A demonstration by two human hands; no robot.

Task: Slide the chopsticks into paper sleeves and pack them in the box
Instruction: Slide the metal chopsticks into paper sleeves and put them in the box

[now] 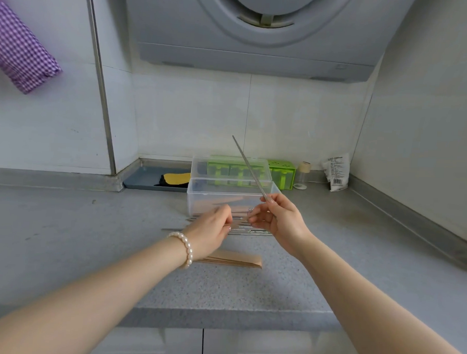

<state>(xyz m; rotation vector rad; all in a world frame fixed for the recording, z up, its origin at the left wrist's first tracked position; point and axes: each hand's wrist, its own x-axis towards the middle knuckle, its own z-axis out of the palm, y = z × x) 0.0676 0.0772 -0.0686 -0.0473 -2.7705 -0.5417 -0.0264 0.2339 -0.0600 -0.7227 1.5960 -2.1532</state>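
Note:
My right hand (277, 219) grips a metal chopstick pair (250, 169) that points up and to the left, in front of the clear plastic box (196, 199). My left hand (211, 229) pinches a brown paper sleeve (238, 222) whose end meets the right hand's fingers. More metal chopsticks (251, 232) lie on the counter behind the hands. A stack of brown paper sleeves (239, 260) lies on the counter under my left wrist. The box holds several sleeved chopsticks, and its lid (200, 166) stands behind it.
A green holed container (282, 171), a small glass jar (302, 175) and a white packet (335, 170) stand at the back right. A grey tray (141, 179) with a yellow and black item sits at the back left. Walls close the counter behind and right.

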